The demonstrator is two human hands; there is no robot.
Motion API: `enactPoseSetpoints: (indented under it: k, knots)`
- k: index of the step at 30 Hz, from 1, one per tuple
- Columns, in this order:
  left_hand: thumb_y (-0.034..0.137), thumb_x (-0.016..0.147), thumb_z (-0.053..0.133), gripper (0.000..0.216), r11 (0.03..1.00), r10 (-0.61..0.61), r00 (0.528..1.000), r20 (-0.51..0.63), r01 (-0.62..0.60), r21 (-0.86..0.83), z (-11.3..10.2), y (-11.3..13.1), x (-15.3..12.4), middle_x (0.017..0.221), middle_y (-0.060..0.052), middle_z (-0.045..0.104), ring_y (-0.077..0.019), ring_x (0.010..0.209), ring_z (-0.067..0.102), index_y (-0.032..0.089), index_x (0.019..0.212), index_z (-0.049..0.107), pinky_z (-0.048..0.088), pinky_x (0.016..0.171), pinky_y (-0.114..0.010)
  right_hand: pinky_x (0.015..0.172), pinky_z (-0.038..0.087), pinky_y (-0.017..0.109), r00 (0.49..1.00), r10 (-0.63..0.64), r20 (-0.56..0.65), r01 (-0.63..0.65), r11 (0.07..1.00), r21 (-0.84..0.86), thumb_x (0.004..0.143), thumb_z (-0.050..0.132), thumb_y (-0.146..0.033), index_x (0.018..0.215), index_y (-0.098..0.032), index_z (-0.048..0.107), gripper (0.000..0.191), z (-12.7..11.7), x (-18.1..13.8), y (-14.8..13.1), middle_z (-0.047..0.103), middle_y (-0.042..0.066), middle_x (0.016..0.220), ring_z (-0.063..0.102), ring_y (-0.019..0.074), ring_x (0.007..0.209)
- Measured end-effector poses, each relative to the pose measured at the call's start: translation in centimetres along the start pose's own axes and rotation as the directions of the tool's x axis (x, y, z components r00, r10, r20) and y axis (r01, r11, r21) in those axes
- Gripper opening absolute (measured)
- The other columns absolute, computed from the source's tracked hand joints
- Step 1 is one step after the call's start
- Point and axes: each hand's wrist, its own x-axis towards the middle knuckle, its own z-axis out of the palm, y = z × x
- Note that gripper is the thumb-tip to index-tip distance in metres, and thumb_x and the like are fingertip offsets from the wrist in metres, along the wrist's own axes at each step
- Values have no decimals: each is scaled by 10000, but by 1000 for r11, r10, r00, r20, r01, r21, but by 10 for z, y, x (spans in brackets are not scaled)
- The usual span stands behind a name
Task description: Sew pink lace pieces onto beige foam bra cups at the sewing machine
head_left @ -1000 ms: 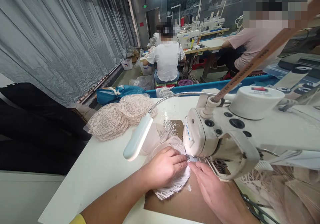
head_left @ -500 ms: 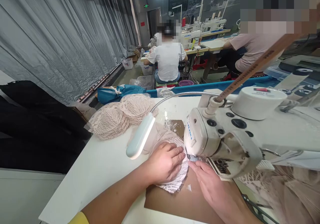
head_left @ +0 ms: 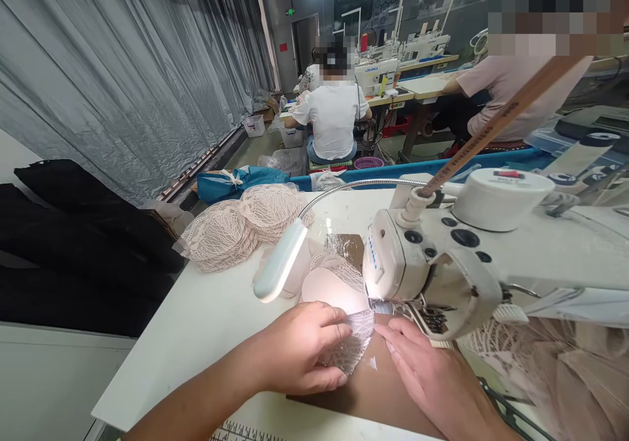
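My left hand [head_left: 299, 348] grips the near edge of a white lace bra cup piece [head_left: 351, 339], thumb under and fingers over it, lifting the edge off the table. A smooth pale foam cup [head_left: 330, 288] shows behind it, under the lamp. My right hand [head_left: 425, 375] lies flat with fingers stretched on the brown panel [head_left: 373, 388], fingertips touching the lace beside the presser foot [head_left: 386, 306] of the white sewing machine [head_left: 442, 257].
A gooseneck lamp [head_left: 280, 261] hangs over the work. A pile of pink lace cups [head_left: 236, 225] lies at the table's [head_left: 206, 323] back left, black fabric [head_left: 73, 231] beyond it. Loose lace [head_left: 555, 362] sits at right. Other people sew at benches behind.
My left hand went from pressing flat on the lace to pulling back and lifting its near edge, uncovering the foam cup. My right hand stayed by the presser foot.
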Motion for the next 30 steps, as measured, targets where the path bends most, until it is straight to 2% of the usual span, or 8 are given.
enactPoseSetpoints:
  k: [3,7,11,16,19,23,26,30]
  knots:
    - [268,860,569,320,996,-82,996,-26,81,-25,-4,8,-13,1102,-102,610,-215,956,580,187,1169,583,480,808,-290,571,501,241,1000,-27,12,26,996,86,874,386,-113,1050,-215,695,370,-6,3,-5,717,83,976,667,158,726]
    - [212,895,510,163,991,-133,988,-81,133,-10,16,3,-16,942,-82,614,-189,860,569,173,1004,625,458,747,-266,588,462,237,989,-118,93,95,970,226,852,387,-78,1076,-239,661,389,-14,9,-11,672,43,860,605,140,684]
    - [215,931,461,199,981,-174,976,-127,161,-108,33,-9,-13,839,-65,598,-158,771,551,154,814,610,431,694,-243,602,431,246,970,-196,141,147,943,298,845,407,-72,1096,-254,641,389,-17,11,-14,624,39,823,564,153,707]
    - [263,948,438,267,876,-301,952,-46,257,-409,26,-24,-13,766,-13,566,-109,685,516,157,720,528,408,638,-202,622,405,271,957,-200,210,131,944,301,850,396,-55,1104,-236,617,383,-13,7,-14,586,46,826,524,174,739]
    - [285,953,408,275,854,-339,941,-5,306,-421,21,-27,-13,740,-2,540,-109,666,492,162,728,507,395,617,-203,615,390,276,949,-206,240,128,944,303,839,389,-39,1091,-232,613,388,-12,7,-14,573,46,823,512,180,742]
    - [281,926,461,204,941,-203,978,45,207,-268,14,-19,-13,789,-12,594,-130,737,529,169,792,567,420,722,-228,616,393,274,966,-179,187,124,955,271,848,385,-59,1095,-238,614,382,-13,7,-15,582,45,820,525,177,726]
    - [278,902,516,134,957,-121,987,102,143,-253,3,-9,-12,860,-20,631,-141,788,565,184,935,605,441,720,-222,606,399,270,979,-145,144,110,967,229,851,381,-72,1107,-240,614,384,-13,7,-14,594,39,813,534,165,683]
    - [260,930,465,194,973,-13,1000,26,18,-232,-8,-4,0,893,-57,641,-157,833,585,162,1004,616,466,753,-237,581,396,266,988,-115,103,93,976,195,836,378,-64,1103,-246,622,405,-11,8,-13,592,28,779,518,153,626]
